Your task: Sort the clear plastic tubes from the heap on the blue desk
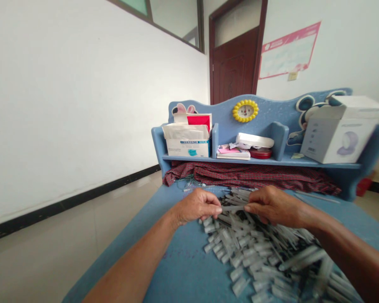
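Note:
Between my two hands a slim, translucent greyish-white tube (233,208) lies nearly level. My left hand (198,205) pinches its left end with thumb and fingertips. At the other end, the thumb and bent fingers of my right hand (273,205) are closed on it. Right under both hands spreads a heap of short translucent caps (238,275), with longer thin sticks (286,235) on its right side. Several thicker clear tubes (303,257) lie near my right forearm, somewhat blurred. My fingers partly cover both tube ends.
The blue desk (173,265) carries a raised shelf at the back. On it stand a face-mask box (189,145), papers (233,154), a red round tin (260,153) and a large white box (331,134). Folded checked cloth (240,176) lies beneath. A white wall (82,84) rises left.

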Demonstrator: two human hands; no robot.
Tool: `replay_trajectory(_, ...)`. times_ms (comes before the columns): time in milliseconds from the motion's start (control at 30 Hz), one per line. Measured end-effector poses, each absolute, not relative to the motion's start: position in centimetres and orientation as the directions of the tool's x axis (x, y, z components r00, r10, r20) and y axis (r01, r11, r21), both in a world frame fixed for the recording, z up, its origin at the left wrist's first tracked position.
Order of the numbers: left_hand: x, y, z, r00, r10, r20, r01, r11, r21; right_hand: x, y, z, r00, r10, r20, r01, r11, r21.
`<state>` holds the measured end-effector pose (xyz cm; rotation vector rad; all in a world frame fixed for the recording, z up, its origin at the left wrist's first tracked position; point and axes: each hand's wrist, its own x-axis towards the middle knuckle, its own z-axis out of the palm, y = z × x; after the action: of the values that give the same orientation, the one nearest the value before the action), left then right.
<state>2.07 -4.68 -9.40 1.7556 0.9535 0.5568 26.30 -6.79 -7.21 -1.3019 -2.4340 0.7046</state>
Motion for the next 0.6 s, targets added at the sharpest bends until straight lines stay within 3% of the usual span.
replay_trajectory(600,2.35,-4.94,-9.54,0.613,0.787,-0.071,0.335,-0.178,0.925,26.29,-6.98,-6.86,-0.601,0.799,0.023,0.666,0.517,-0.538)
